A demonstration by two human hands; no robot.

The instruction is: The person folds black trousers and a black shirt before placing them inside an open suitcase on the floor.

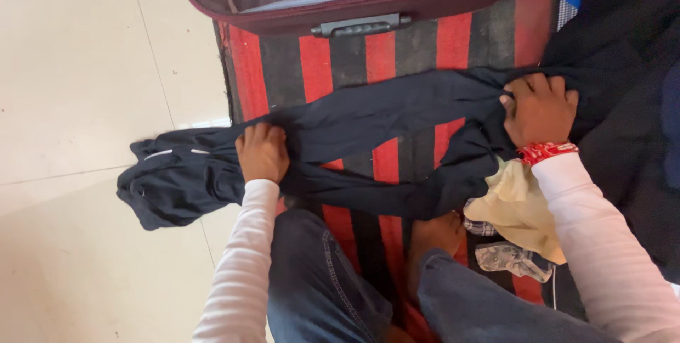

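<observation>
A dark navy garment lies stretched across a red-and-black striped mat. My left hand grips its cloth near the left end, where the bunched part spills onto the pale tile floor. My right hand, with a red thread band on the wrist, clutches the garment's other end at the right. Both sleeves are white. My knees in blue jeans rest on the mat below the garment.
An open maroon suitcase with a grey handle stands at the top. A pile of dark clothes lies at the right. A pale yellow cloth and a patterned cloth sit under my right forearm. Cream floor tiles spread left.
</observation>
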